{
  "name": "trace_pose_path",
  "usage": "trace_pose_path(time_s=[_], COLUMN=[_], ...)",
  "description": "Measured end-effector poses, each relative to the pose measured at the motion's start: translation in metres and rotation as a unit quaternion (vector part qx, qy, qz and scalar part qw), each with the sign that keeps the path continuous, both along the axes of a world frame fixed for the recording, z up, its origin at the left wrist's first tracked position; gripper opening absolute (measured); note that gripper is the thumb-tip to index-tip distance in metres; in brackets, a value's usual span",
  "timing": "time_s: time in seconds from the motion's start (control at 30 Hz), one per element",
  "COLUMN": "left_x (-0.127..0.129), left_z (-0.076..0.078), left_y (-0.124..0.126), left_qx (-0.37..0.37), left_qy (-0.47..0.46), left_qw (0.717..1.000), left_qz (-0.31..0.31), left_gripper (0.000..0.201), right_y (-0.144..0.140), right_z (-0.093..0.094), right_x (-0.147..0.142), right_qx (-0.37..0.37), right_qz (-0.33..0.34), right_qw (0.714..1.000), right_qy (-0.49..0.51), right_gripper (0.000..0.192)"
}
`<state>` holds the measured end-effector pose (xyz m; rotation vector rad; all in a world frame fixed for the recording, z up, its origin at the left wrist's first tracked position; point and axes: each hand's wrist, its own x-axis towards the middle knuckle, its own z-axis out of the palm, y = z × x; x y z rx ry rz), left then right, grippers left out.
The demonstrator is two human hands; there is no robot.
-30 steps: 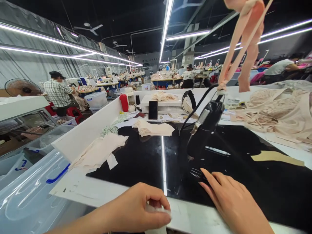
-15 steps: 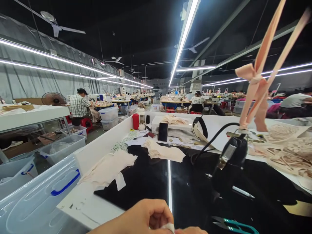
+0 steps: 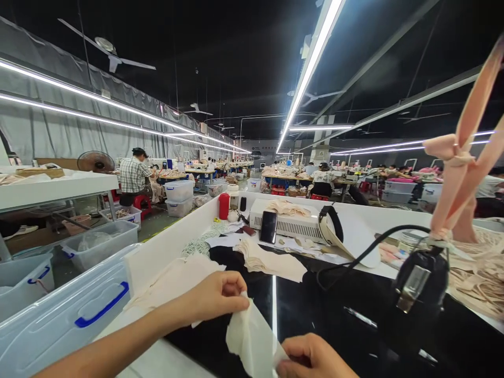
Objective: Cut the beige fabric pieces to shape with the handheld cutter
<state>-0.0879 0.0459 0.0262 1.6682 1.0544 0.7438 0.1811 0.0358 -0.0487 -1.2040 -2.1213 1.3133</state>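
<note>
A thin cream-white fabric piece (image 3: pixel 252 336) hangs stretched between my two hands over the black tabletop (image 3: pixel 331 304). Its upper end is pinched between the thumb and fingers of my left hand (image 3: pixel 216 299). Lower down, my right hand (image 3: pixel 313 357) grips the piece's right edge, partly cut off by the frame's bottom. Behind my left hand lies a pile of cream fabric pieces (image 3: pixel 173 281), partly covered by the forearm. Farther back, a neat stack of similar pieces (image 3: pixel 271 260) rests on the black surface.
A black handheld device (image 3: pixel 423 278) with a cable and peach straps stands at right. A pen (image 3: pixel 360 317) lies nearer. Along the back are a phone (image 3: pixel 268 227), a white vented box (image 3: pixel 287 218) and a red container (image 3: pixel 224 206). Plastic bins (image 3: pixel 71 294) stand left; people work beyond.
Both hands have come up into view from the bottom edge, spreading the fabric piece between them. The view has shifted right to left across the table, so the snips are out of sight.
</note>
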Motion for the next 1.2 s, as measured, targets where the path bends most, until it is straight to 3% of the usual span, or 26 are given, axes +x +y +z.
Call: trace_pose_path(time_s=[0.2,0.3,0.37,0.43,0.5,0.67,0.77,0.93,1.2], left_x=[-0.006,0.006,0.016,0.024,0.028,0.021,0.014,0.013,0.01], left_z=[0.018,0.033,0.038,0.035,0.021,-0.034,-0.052,-0.052,-0.041], left_y=[0.061,0.103,0.13,0.152,0.166,0.172,0.168,0.162,0.148], left_qx=[0.05,0.106,0.159,0.21,0.24,0.249,0.251,0.271,0.27], left_qy=[0.016,0.002,-0.012,-0.01,0.014,0.115,0.159,0.191,0.208], left_qw=[0.998,0.993,0.985,0.974,0.966,0.96,0.954,0.943,0.94], left_qz=[0.019,0.048,0.073,0.09,0.091,0.052,0.033,0.019,0.038], left_gripper=[0.039,0.035,0.025,0.016,0.013,0.024,0.024,0.009,0.04], right_y=[0.059,0.102,0.132,0.156,0.172,0.177,0.171,0.165,0.146], right_z=[0.018,0.03,0.034,0.032,0.023,-0.014,-0.028,-0.031,-0.026], right_x=[0.013,0.02,0.024,0.026,0.027,0.027,0.03,0.03,0.026], right_qx=[0.029,0.118,0.201,0.275,0.324,0.369,0.378,0.398,0.407], right_qz=[-0.106,-0.192,-0.255,-0.297,-0.309,-0.257,-0.223,-0.205,-0.229], right_qw=[0.994,0.974,0.946,0.914,0.894,0.89,0.89,0.871,0.832], right_qy=[-0.009,0.014,0.024,0.019,0.0,-0.076,-0.123,-0.203,-0.299], right_gripper=[0.035,0.035,0.032,0.033,0.035,0.033,0.033,0.032,0.03])
